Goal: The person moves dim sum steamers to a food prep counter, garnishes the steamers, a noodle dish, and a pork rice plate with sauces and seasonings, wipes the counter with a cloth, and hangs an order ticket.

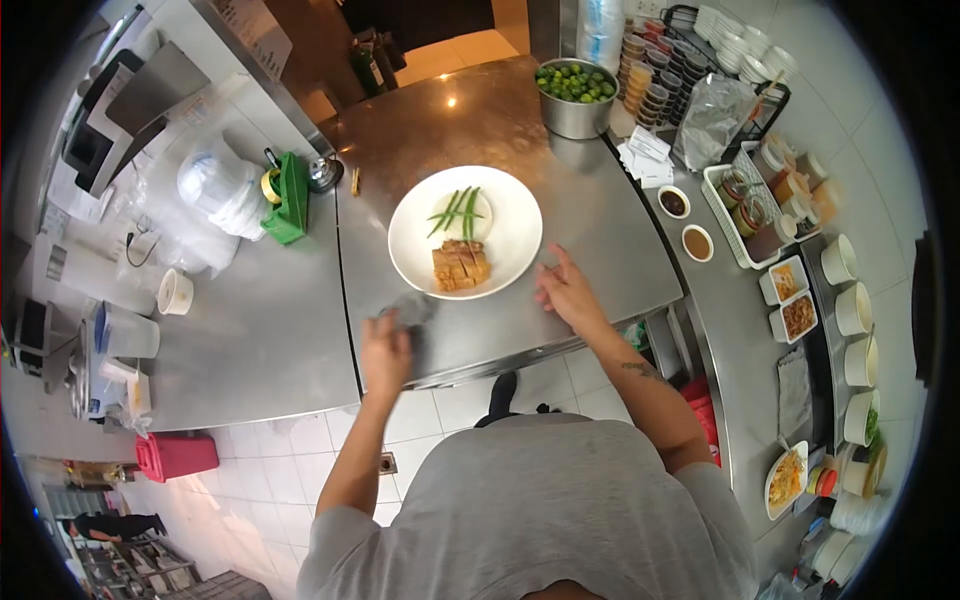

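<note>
A white plate lies on the steel counter in front of me. Sliced, browned meat rests on its near side, and crossed green beans top a pale round mound behind the meat. My left hand is at the plate's lower left, its fingers closed on a grey cloth that is smeared by motion. To the right of the plate, my right hand holds nothing, with its fingers apart and close to the rim.
A metal pot of green limes stands at the back right. Two sauce bowls sit on the right counter near a white basket of jars. At left are a green tape dispenser and a service bell. A person is far off, lower left.
</note>
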### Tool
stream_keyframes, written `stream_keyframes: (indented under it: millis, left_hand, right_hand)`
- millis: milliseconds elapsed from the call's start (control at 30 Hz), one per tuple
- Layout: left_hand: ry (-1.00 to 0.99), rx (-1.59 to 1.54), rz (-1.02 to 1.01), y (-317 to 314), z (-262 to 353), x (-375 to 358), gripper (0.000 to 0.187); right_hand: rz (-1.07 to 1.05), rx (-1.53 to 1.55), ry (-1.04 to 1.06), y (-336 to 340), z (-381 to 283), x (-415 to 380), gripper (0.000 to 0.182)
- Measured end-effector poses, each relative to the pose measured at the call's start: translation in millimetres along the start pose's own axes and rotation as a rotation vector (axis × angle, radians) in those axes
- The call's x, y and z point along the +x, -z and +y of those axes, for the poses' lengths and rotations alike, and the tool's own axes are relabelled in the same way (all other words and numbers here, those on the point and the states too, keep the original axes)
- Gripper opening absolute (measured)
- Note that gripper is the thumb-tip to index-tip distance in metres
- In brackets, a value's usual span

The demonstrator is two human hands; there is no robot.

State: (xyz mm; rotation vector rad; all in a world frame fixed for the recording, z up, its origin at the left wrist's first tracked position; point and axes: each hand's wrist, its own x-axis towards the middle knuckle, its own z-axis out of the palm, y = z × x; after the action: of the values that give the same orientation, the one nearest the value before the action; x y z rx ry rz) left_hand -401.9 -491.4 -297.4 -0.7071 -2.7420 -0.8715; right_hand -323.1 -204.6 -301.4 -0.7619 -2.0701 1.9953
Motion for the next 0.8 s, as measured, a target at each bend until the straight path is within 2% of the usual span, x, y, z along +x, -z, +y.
stream_keyframes:
  millis: [33, 67, 133, 167, 267, 400, 433, 533, 633, 700, 800]
  left_hand:
    - [0.034, -0.05, 0.094, 0.4, -37.6, 4.2, 0.032]
    - [0.131, -0.203, 0.135, 7.7, -40.7, 13.6, 0.032]
    - [0.323, -0.508, 0.215, 24.4, -39.5, 40.3, 0.031]
    - [0.363, -0.503, 0.17, 20.9, -41.2, 51.1, 0.03]
    - [0.285, -0.431, -0.009, -16.4, -47.3, 80.9, 0.031]
    - [0.017, -0.305, -0.074, -33.0, -55.6, 152.4, 0.03]
    - [0.036, -0.281, -0.127, -34.0, -55.5, 174.1, 0.031]
    - [-0.157, -0.332, -0.325, -65.8, -67.9, 242.8, 0.033]
    - [-0.302, -0.202, -0.497, -83.8, -17.8, 295.8, 0.028]
    - [-0.49, -0.072, -0.587, -97.5, 24.8, 319.8, 0.033]
    - [-0.898, -0.044, -0.618, -118.4, 81.3, 336.3, 0.035]
  right_hand:
    - [0.01, -0.019, -0.039, -11.5, -7.4, 6.4, 0.043]
    - [0.02, -0.036, -0.081, -20.1, -11.0, 11.8, 0.043]
    - [0.067, -0.056, -0.032, -29.3, -7.5, 25.7, 0.045]
    - [0.094, -0.066, -0.004, -31.6, -4.9, 33.7, 0.047]
    - [0.296, -0.391, 0.206, -33.2, 2.1, 50.5, 0.046]
    - [0.319, -0.578, 0.199, -20.1, -4.3, 69.2, 0.046]
    - [0.314, -0.604, 0.224, -14.3, -2.1, 76.0, 0.047]
    - [0.272, -0.674, 0.26, 2.0, -2.2, 93.0, 0.048]
    - [0.198, -0.675, 0.224, 14.1, -9.2, 105.2, 0.048]
    - [0.177, -0.672, 0.234, 19.2, -9.7, 112.5, 0.048]
    - [0.203, -0.708, 0.3, 22.5, -7.0, 121.7, 0.048]
